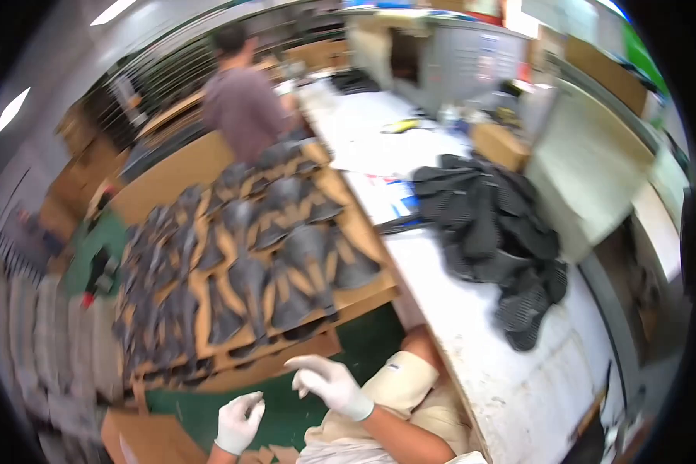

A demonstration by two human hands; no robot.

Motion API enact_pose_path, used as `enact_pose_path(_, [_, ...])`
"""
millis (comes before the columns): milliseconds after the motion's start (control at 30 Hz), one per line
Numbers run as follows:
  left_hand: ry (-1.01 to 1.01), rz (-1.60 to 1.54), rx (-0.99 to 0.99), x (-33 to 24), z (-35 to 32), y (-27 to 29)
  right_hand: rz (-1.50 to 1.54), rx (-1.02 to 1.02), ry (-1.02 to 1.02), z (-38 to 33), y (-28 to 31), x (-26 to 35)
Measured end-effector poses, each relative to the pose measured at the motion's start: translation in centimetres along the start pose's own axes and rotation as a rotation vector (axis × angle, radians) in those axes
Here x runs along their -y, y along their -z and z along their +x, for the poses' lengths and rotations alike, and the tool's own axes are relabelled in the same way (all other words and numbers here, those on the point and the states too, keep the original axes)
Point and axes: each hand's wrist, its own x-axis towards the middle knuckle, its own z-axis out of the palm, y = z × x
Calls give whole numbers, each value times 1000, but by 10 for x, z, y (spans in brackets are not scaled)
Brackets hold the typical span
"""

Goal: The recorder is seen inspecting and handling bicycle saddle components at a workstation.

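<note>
My left hand (240, 422), in a white glove, hovers low in front of me with fingers bent and a gap to the thumb. Just right of it and a little higher is my right hand (329, 384), gloved too, its fingers reaching left and loosely curved. Neither hand holds anything that I can see. Beyond them, rows of black pieces shaped like bicycle saddles (243, 282) lie on a cardboard-covered surface (363, 298). To my right, a heap of black textured fabric-like pieces (487, 224) rests on a white worktable (510, 402).
A person in a purplish shirt (243, 108) stands behind the rows. An open cardboard box (151, 438) sits at the lower left, near grey stacked bundles (54, 340). A grey machine cabinet (464, 62) and a small brown box (500, 145) stand at the worktable's far end.
</note>
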Motion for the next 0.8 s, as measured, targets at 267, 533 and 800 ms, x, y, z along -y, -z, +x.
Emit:
enact_pose_path(267, [-619,-443,230,-186,185,-115,-431,-509,25,-119,54,70])
enact_pose_path(533, [-849,-165,410,-339,234,-222,-502,-1229,41,-242,5,95])
enact_pose_path(800, [-415,-847,617,-337,223,-260,-815,-1527,-5,-299,-20,104])
